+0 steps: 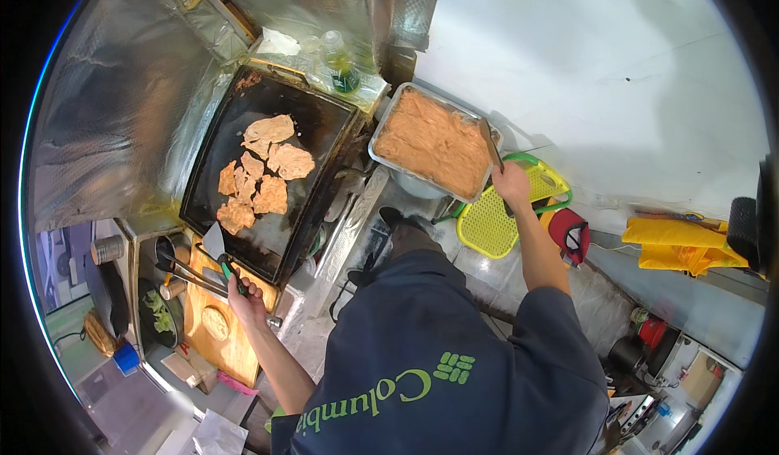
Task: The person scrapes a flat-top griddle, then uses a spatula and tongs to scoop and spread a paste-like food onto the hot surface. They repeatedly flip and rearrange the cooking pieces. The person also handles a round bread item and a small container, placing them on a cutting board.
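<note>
My left hand (247, 294) is wrapped round the black-and-green handle of a spatula (214, 242). Its metal blade lies at the near left edge of the black griddle (268, 248). Several pieces of flat orange-coated meat (290, 161) spread over the griddle's middle. To the right, my right hand (511, 185) grips a dark, flat, narrow tool (492, 142), whose exact kind I cannot tell. The tool's end rests over the right rim of a rectangular tray (375, 148), filled with raw orange meat (430, 140).
A green-labelled bottle (339, 64) stands behind the griddle. Below the tray is a yellow-green plastic stool (487, 226). A wooden board (235, 349) bearing a round bun (215, 323) sits by my left forearm, next to a pan of lettuce (159, 313). Foil (122, 90) covers the left wall.
</note>
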`<control>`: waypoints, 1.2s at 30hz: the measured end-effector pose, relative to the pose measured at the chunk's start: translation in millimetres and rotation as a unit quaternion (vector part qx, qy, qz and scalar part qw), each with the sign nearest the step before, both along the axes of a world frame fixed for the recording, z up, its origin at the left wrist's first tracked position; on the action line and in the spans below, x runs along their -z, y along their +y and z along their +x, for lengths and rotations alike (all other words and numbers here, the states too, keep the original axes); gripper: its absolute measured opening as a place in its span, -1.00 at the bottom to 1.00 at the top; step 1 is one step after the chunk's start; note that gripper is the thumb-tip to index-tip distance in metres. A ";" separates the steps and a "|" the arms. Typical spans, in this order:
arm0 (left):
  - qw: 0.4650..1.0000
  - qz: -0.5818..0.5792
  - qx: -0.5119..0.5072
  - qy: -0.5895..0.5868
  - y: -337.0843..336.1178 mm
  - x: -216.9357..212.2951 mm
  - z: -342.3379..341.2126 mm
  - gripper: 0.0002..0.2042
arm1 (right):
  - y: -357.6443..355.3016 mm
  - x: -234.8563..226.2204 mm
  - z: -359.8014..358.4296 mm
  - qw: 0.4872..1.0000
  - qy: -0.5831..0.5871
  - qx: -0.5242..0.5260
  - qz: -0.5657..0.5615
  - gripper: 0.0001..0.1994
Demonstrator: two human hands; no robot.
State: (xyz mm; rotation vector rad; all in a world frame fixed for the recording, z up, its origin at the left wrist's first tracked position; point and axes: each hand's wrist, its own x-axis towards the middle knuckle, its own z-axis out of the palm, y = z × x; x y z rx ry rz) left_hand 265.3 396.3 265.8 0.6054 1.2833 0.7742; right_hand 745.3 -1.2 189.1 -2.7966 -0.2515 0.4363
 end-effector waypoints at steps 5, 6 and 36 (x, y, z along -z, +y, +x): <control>0.999 -0.005 0.031 -0.020 8.2 -1.6 12.4 -0.78 | 19.0 19.7 6.6 0.997 -0.011 -0.072 -0.015 -0.63; 0.999 -0.005 0.039 -0.021 7.6 -2.1 16.0 -0.77 | 20.3 22.2 8.2 0.997 -0.006 -0.076 -0.012 -0.63; 0.908 0.087 0.295 0.285 -8.9 1.2 73.5 -0.74 | 265.3 -40.6 -98.4 0.854 0.362 -0.256 0.272 -0.80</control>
